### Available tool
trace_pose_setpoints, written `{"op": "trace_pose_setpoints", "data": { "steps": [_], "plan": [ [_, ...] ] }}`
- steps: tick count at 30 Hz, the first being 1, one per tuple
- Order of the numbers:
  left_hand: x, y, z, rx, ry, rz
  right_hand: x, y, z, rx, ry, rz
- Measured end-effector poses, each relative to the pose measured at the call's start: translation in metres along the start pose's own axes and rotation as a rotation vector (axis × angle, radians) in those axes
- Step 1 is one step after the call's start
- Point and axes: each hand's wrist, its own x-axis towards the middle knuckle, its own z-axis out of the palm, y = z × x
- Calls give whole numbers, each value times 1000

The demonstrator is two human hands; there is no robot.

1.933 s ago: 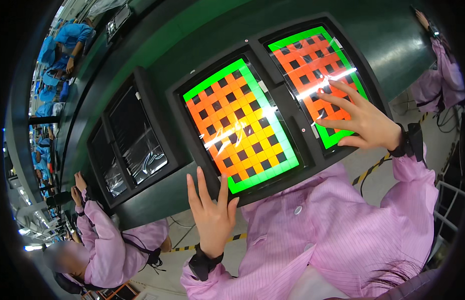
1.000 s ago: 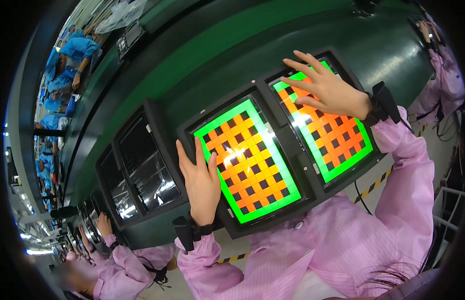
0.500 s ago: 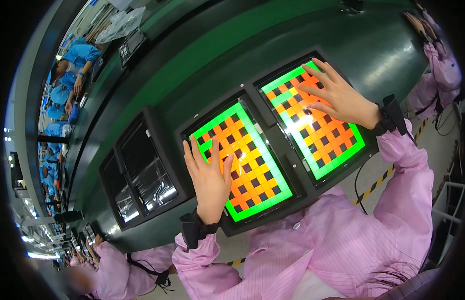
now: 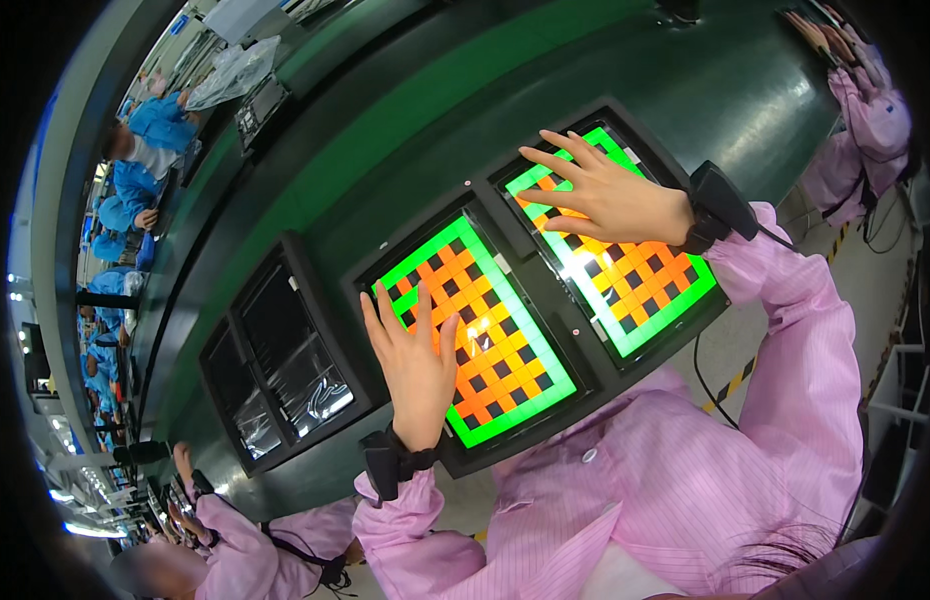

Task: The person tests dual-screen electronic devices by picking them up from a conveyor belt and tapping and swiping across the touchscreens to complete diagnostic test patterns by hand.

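Observation:
Two lit touch screens (image 4: 505,375) lie side by side in a black tray (image 4: 585,375) before me. Each glows with a green border around an orange and black checkered grid. My left hand (image 4: 415,365) rests on the left edge of the left screen, fingers spread. My right hand (image 4: 610,200), fingers stretched out, is over the upper part of the right screen (image 4: 650,285) and hides some of its grid. Whether its fingertips touch the glass, I cannot tell. Neither hand holds anything. Black straps with boxy modules sit on both wrists.
A second black tray (image 4: 360,395) with two dark, film-covered screens stands to the left on the green bench (image 4: 425,110). Co-workers in pink (image 4: 870,125) sit at the right and lower left. Across the bench are people in blue (image 4: 160,125) and a clear plastic bag (image 4: 230,75).
My right hand has moved left across the upper part of the right screen. My left hand stays at the left screen's edge. The view has shifted slightly.

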Motion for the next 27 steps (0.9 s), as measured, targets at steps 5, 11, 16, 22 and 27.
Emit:
{"op": "trace_pose_setpoints", "data": {
  "steps": [5,11,16,22,27],
  "plan": [
    [-2,0,0,-20,-2,0,-23,-12,-24,64,-151,-94],
    [-4,0,-2,-15,-4,-9,-35,-13,-43,119,-156,-27],
    [-6,0,0,-43,16,9,-37,-11,-33,83,-77,26],
    [20,25,10,-14,39,115,-50,-6,-40,0,-41,80],
    [43,48,17,-50,44,216,-45,-19,-33,74,-59,75]
  ]
}}
